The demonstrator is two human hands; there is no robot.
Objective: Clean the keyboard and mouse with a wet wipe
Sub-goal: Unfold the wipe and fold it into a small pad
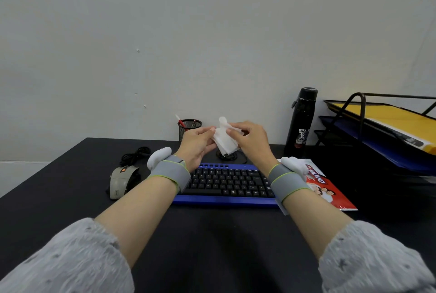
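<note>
1. Reaching fwd w/ both forearms over the desk (212, 233), roughly parallel. Grey sleeves bunched near the elbows, grey wrist bands (171, 172) strapped on both wrists.
2. Holding left hand (195, 145) raised above the far edge of the keyboard (226, 184), palm turned inward twd the other hand. Pinching the left side of the wet wipe (224, 141) btw thumb + fingertips.
3. Holding right hand (251, 141) at approx the same height, back of hand twd camera, fingers curled. Pinching the wipe's upper right part, close to the left fingertips.
4. Hanging in the air btw both hands: the wipe, white, partly folded, one corner sticking up. Off the desk, above the kbd's far edge.
5. Lying under both wrists: the kbd, blue frame, black keys, long side approx parallel to the near desk edge.
6. Left of kbd, apart from it: mouse (121, 181), grey. Behind it, a coiled black cable (135, 155).
7. Right of kbd, just beside its end: red packet (330, 189), partly hidden by the right wrist. Farther back, black bottle (302, 122) upright near the wall; tray rack (377, 127) at the right edge.
8. Behind the hands, at the wall: mesh pen cup (188, 127).
9. Room: wide dark strip of desk btw kbd and near edge, under the forearms. Tighter on the right, w/ packet + rack close.
</note>
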